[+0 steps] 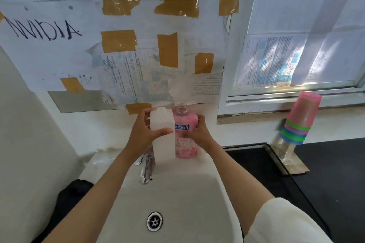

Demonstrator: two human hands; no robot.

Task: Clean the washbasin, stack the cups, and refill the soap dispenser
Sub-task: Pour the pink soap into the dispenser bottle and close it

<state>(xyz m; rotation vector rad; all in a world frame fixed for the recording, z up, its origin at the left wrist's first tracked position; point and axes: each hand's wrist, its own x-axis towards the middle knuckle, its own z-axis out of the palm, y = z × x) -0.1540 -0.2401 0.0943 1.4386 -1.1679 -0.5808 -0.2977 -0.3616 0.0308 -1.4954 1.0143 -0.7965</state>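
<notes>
A white rectangular soap dispenser bottle stands upright on the back ledge of the white washbasin, with no pump or cap on its neck. My left hand grips it around the upper half. Right beside it stands a pink SoSoft soap bottle, uncapped, and my right hand wraps around its right side. The two bottles touch. A stack of coloured cups, upside down, stands on a clear holder at the right.
A chrome tap sits just in front of the bottles. The basin drain lies below. A black counter runs to the right. Taped papers cover the wall and a window sits at the upper right.
</notes>
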